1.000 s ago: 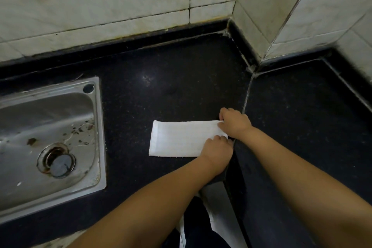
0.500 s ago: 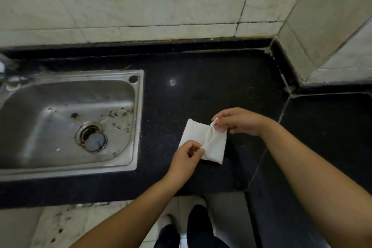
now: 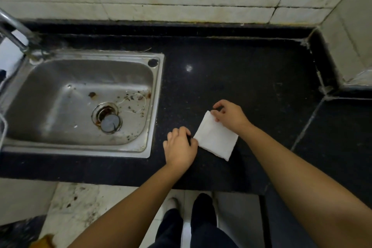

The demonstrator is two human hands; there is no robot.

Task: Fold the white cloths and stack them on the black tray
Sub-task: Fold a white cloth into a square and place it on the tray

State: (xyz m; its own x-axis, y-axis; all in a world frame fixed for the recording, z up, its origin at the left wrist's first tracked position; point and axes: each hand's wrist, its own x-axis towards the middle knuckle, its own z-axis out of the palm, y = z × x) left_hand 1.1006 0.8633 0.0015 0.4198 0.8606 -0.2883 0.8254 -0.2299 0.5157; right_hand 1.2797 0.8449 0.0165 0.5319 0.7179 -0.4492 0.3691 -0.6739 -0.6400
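Note:
A white cloth [image 3: 216, 138], folded into a small square, lies flat on the black counter [image 3: 231, 78] near its front edge. My right hand [image 3: 229, 113] pinches the cloth's far corner between thumb and fingers. My left hand [image 3: 179, 147] rests at the cloth's near-left corner, fingertips on its edge. No black tray is in view.
A steel sink [image 3: 80, 102] with a drain and some debris is set into the counter on the left, with a tap pipe [image 3: 14, 32] at its far-left corner. Tiled walls close off the back and right. My feet [image 3: 193, 207] stand on the floor below the counter's edge.
The cloth was a long strip a second ago; it has been folded in half into a small square. My view has shifted left, so the sink shows more.

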